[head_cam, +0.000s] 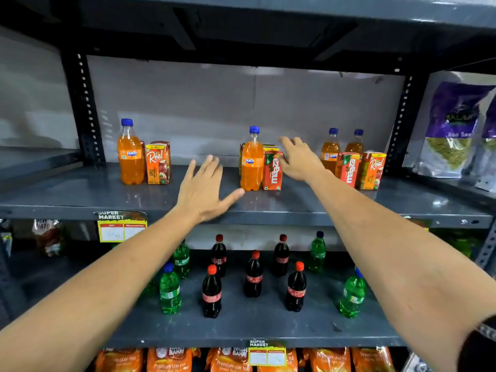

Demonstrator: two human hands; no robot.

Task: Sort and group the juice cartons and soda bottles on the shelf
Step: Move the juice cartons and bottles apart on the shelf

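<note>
Fingers of both hands are spread wide and empty, right hand (298,159) at two o'clock of the middle maaza carton (272,170), left hand (204,189) at eight o'clock of the adjoining Fanta bottle (251,161); pickup seems imminent, the next move requiring a firm grasp.

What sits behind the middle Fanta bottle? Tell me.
Behind the middle Fanta bottle stands a carton with a yellow top, mostly covered by the bottle and the red Maaza carton. Its label is hidden.

Purple snack bags (453,130) hang at right, orange tea packets (171,361) fill the bottom, price tag (122,229) clipped at left.
</note>
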